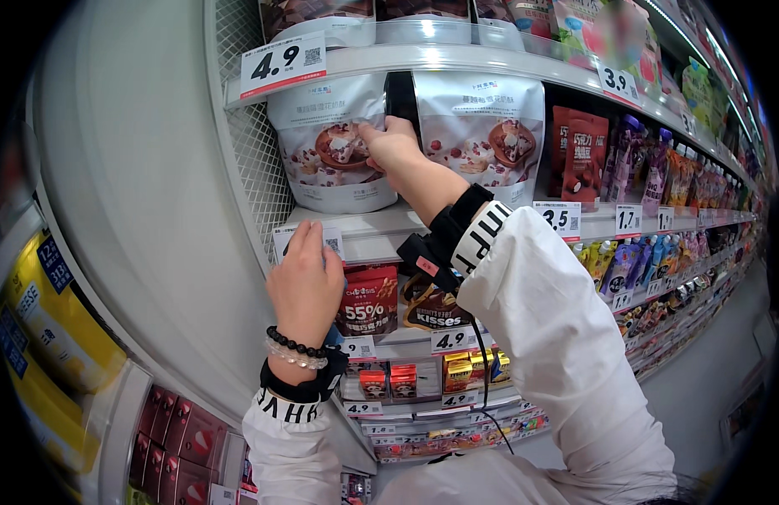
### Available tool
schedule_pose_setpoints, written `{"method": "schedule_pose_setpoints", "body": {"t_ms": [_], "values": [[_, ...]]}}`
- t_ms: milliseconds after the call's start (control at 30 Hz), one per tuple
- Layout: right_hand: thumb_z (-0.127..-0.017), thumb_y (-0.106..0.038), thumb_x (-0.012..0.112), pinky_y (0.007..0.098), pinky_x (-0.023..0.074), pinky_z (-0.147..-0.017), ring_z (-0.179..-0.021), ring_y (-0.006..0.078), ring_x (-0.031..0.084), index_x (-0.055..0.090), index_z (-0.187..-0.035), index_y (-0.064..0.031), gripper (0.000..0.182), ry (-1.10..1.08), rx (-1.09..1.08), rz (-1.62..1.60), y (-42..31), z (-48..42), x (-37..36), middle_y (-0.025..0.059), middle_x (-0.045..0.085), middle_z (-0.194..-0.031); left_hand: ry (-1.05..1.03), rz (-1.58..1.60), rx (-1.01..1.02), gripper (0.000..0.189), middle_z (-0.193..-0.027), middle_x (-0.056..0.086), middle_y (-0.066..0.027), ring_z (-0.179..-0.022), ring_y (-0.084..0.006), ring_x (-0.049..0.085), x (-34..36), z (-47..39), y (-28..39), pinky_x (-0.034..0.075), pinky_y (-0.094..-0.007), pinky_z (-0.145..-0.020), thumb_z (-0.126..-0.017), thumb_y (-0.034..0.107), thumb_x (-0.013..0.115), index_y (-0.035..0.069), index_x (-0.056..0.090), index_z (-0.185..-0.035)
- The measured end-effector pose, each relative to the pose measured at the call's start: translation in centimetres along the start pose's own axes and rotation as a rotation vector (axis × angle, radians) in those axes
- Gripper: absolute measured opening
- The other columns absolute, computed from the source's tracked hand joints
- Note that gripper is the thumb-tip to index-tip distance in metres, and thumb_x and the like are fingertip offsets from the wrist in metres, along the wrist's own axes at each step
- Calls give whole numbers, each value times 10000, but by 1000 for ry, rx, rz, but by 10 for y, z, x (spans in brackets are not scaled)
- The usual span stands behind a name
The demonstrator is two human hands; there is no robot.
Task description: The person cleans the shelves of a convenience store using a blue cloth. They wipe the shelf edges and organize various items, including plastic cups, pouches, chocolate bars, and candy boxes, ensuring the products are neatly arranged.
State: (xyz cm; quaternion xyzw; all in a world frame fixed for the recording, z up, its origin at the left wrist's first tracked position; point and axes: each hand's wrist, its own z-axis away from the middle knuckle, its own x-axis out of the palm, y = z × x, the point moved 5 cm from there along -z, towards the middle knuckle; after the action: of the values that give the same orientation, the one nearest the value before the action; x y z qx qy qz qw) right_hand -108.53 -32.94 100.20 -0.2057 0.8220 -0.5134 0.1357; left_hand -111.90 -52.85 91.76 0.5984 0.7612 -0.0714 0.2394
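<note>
Two white snack pouches stand side by side on the shelf in front of me. My right hand [392,146] is at the right edge of the left pouch [332,151], thumb on its front and the other fingers partly hidden in the gap between the two. To the right of that hand stands the second pouch [481,101]. My left hand [306,278] is raised in front of the price tag [332,243] below the left pouch, fingers extended and close together; no object shows in it.
A mesh side panel [254,158] and a pale upright panel [137,189] stand at the left. Red chocolate pouches [369,300] fill part of the shelf below. The upper shelf edge [427,60] runs above my right hand. Yellow bags [61,315] stand at far left.
</note>
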Motion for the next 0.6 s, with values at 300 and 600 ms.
{"method": "schedule_pose_setpoints", "body": {"t_ms": [300, 600], "values": [[-903, -250, 532, 260, 402, -474, -517, 139, 439, 528, -932, -11, 241, -107, 112, -135, -5, 16, -7, 59, 512, -758, -98, 80, -133, 350, -1236, 570, -168, -1049, -347, 587, -1, 3, 1, 471, -396, -887, -832, 131, 508, 0, 598, -1145], [-866, -169, 515, 307, 508, -535, -562, 186, 604, 268, -1387, 28, 610, -114, -3, -117, -11, 32, -1, 222, 515, -1185, -33, -20, -34, 341, -1258, 553, -150, -850, -334, 649, 3, 5, -5, 517, -417, -739, -833, 139, 524, 17, 593, -1144]]}}
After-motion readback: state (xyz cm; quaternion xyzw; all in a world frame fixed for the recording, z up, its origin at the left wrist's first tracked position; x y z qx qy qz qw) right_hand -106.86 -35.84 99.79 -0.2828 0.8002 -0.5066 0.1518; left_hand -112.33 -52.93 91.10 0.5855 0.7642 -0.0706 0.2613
